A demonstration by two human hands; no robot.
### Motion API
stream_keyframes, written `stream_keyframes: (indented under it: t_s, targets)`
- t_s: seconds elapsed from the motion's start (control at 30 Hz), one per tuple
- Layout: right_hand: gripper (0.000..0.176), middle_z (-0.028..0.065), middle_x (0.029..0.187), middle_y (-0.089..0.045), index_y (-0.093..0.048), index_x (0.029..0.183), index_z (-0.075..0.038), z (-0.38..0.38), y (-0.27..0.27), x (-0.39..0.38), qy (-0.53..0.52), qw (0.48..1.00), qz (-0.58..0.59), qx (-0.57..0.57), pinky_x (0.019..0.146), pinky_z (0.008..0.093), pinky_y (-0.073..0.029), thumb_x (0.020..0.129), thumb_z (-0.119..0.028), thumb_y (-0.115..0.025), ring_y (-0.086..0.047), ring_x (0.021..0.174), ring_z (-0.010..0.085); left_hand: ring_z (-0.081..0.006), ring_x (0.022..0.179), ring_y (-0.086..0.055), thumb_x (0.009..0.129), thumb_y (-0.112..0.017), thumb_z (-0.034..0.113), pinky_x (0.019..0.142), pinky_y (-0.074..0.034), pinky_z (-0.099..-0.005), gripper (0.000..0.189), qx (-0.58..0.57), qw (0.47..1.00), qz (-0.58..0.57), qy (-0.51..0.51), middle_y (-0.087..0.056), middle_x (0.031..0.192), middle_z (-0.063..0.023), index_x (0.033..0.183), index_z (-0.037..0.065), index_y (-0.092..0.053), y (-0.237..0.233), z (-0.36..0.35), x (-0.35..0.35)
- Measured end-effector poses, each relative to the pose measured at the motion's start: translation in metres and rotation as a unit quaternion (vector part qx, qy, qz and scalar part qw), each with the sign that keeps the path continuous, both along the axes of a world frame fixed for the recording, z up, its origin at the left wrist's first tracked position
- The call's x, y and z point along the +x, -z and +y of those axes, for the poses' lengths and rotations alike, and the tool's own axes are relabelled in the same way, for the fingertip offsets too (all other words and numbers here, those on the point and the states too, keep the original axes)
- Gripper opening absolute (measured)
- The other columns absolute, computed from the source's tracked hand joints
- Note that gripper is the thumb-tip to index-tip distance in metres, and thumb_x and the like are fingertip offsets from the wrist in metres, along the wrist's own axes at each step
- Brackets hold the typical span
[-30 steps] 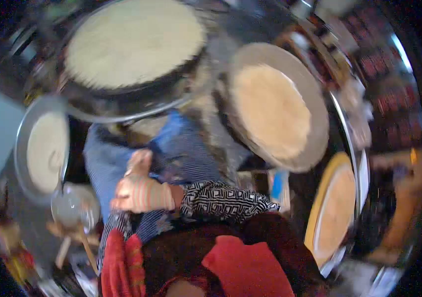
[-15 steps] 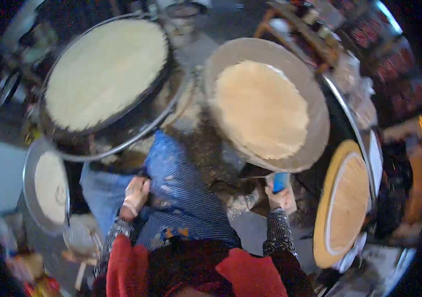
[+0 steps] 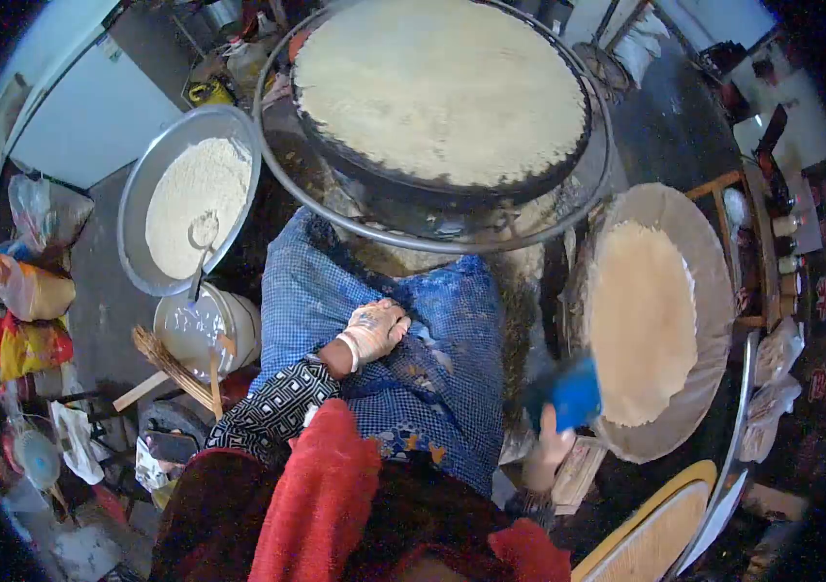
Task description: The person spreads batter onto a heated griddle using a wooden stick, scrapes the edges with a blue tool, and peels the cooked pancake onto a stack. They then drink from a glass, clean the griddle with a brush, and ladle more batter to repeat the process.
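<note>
My left hand (image 3: 378,332), in a thin clear glove, rests closed on the blue checked apron (image 3: 452,388) over my lap; what its fingers hold, if anything, is hidden. At my right side my right hand (image 3: 551,454), smeared by motion, grips a flat blue thing (image 3: 576,393) whose kind the blur hides. It overlaps the near-left edge of a round stack of thin tan sheets (image 3: 641,330) on a wide brown lined tray (image 3: 714,407). In front of me a pale layer of batter or dough (image 3: 442,87) covers a big round dark griddle (image 3: 452,194).
A metal basin (image 3: 132,194) of white flour with a ladle (image 3: 203,233) stands at left, above a white bucket (image 3: 243,325). A brush-like bundle of straw (image 3: 171,354) lies by the bucket. A yellow-rimmed round board (image 3: 646,524) leans at lower right. A metal ring (image 3: 268,145) surrounds the griddle.
My view has swung left, so the griddle now lies straight ahead and the tray is farther right. My right hand has raised the blue thing to the tray's edge. The left stays on my lap.
</note>
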State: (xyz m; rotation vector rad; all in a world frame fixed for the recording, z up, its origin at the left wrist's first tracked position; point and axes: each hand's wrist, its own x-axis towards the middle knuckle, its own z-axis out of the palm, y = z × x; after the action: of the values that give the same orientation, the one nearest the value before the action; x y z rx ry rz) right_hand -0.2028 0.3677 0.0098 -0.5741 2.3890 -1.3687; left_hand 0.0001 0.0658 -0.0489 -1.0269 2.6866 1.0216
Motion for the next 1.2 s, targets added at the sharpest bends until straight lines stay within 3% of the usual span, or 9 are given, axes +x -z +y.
stream_keyframes:
  t_s: [0.07, 0.1, 0.17, 0.33, 0.43, 0.63, 0.8, 0.97, 1.2]
  targets:
    - [0.021, 0.0148, 0.103, -0.066, -0.063, 0.101, 0.006, -0.106, -0.046, -0.009, -0.169, 0.966, 0.162, -0.105, 0.083, 0.0334, -0.046, 0.087, -0.008, -0.057, -0.061, 0.09, 0.0251, -0.0343, 0.106, -0.055, 0.091, -0.047, 0.033, 0.093, -0.043, -0.043, 0.033, 0.021, 0.999, -0.032, 0.002, -0.059, 0.112, -0.0156, 0.104, 0.008, -0.063, -0.006, -0.004, 0.003]
    - [0.021, 0.0153, 0.105, -0.065, -0.065, 0.099, 0.004, -0.148, -0.055, -0.004, -0.148, 0.981, 0.035, -0.121, 0.088, 0.0365, -0.044, 0.08, -0.004, -0.06, -0.061, 0.097, 0.0251, -0.0343, 0.106, -0.055, 0.091, -0.047, 0.033, 0.093, -0.043, -0.043, 0.033, 0.02, 0.999, -0.03, -0.003, -0.059, 0.112, -0.0156, 0.104, 0.008, -0.063, -0.01, -0.002, 0.005]
    - [0.041, 0.008, 0.095, -0.064, -0.068, 0.096, -0.011, -0.228, -0.053, -0.015, -0.317, 0.88, 0.321, -0.146, 0.083, 0.0426, -0.043, 0.058, -0.001, -0.058, -0.058, 0.093, 0.0306, -0.035, 0.105, -0.055, 0.091, -0.047, 0.034, 0.093, -0.043, -0.0428, 0.034, 0.027, 0.999, -0.01, 0.016, -0.058, 0.113, -0.016, 0.106, 0.008, -0.062, -0.019, 0.003, 0.012]
    - [0.039, 0.0053, 0.088, -0.062, -0.064, 0.097, -0.015, -0.341, -0.05, -0.003, -0.306, 0.81, 0.482, -0.133, 0.075, 0.0437, -0.041, 0.06, -0.002, -0.057, -0.058, 0.082, 0.0284, -0.0364, 0.105, -0.054, 0.083, -0.059, 0.023, 0.089, -0.045, -0.0437, 0.033, -0.095, 0.989, 0.109, -0.027, -0.057, 0.112, -0.0174, 0.109, 0.002, -0.059, -0.087, -0.023, 0.043]
    - [0.035, 0.0057, 0.083, -0.063, -0.063, 0.091, -0.015, -0.357, -0.046, -0.008, -0.303, 0.815, 0.484, -0.101, 0.07, 0.0448, -0.041, 0.058, -0.003, -0.059, -0.058, 0.077, 0.0284, -0.0375, 0.107, -0.053, 0.076, -0.066, 0.011, 0.091, -0.044, -0.044, 0.035, -0.163, 0.964, 0.166, -0.125, -0.057, 0.111, -0.0187, 0.109, 0.002, -0.057, -0.123, -0.083, 0.084]
    - [0.033, 0.0035, 0.082, -0.065, -0.065, 0.088, -0.015, -0.37, -0.037, -0.007, -0.325, 0.791, 0.513, -0.073, 0.067, 0.0445, -0.042, 0.057, -0.007, -0.067, -0.059, 0.074, 0.0272, -0.0397, 0.118, -0.044, 0.07, -0.068, 0.011, 0.1, -0.038, -0.0451, 0.055, -0.376, 0.906, 0.091, -0.172, -0.05, 0.123, -0.0203, 0.121, 0.003, -0.049, -0.077, -0.261, 0.134]
    - [0.022, 0.0026, 0.071, -0.058, -0.065, 0.083, -0.016, -0.384, -0.051, -0.001, -0.327, 0.802, 0.495, -0.059, 0.071, 0.0441, -0.039, 0.062, -0.01, -0.063, -0.056, 0.072, 0.0273, -0.0312, 0.114, -0.05, 0.073, -0.062, 0.014, 0.098, -0.04, -0.0415, 0.035, -0.533, 0.835, 0.009, 0.138, -0.056, 0.117, -0.0142, 0.107, 0.006, -0.06, -0.054, -0.381, 0.11]
    - [0.009, 0.0047, 0.073, -0.055, -0.063, 0.075, -0.014, -0.377, -0.04, -0.02, -0.32, 0.8, 0.502, -0.077, 0.07, 0.0434, -0.037, 0.067, -0.014, -0.059, -0.054, 0.074, 0.0258, -0.0178, 0.097, -0.059, 0.071, -0.061, 0.031, 0.089, -0.039, -0.0327, 0.02, -0.397, 0.804, -0.366, 0.249, -0.068, 0.094, 0.0001, 0.084, 0.02, -0.072, -0.064, -0.369, 0.068]
    - [0.013, 0.0056, 0.073, -0.056, -0.06, 0.076, -0.014, -0.375, -0.037, -0.031, -0.313, 0.802, 0.507, -0.037, 0.073, 0.043, -0.037, 0.063, -0.013, -0.063, -0.055, 0.078, 0.0269, -0.0213, 0.091, -0.064, 0.071, -0.062, 0.032, 0.081, -0.044, -0.0366, 0.021, -0.344, 0.852, -0.358, 0.168, -0.07, 0.087, -0.0011, 0.083, 0.019, -0.073, -0.061, -0.288, 0.055]
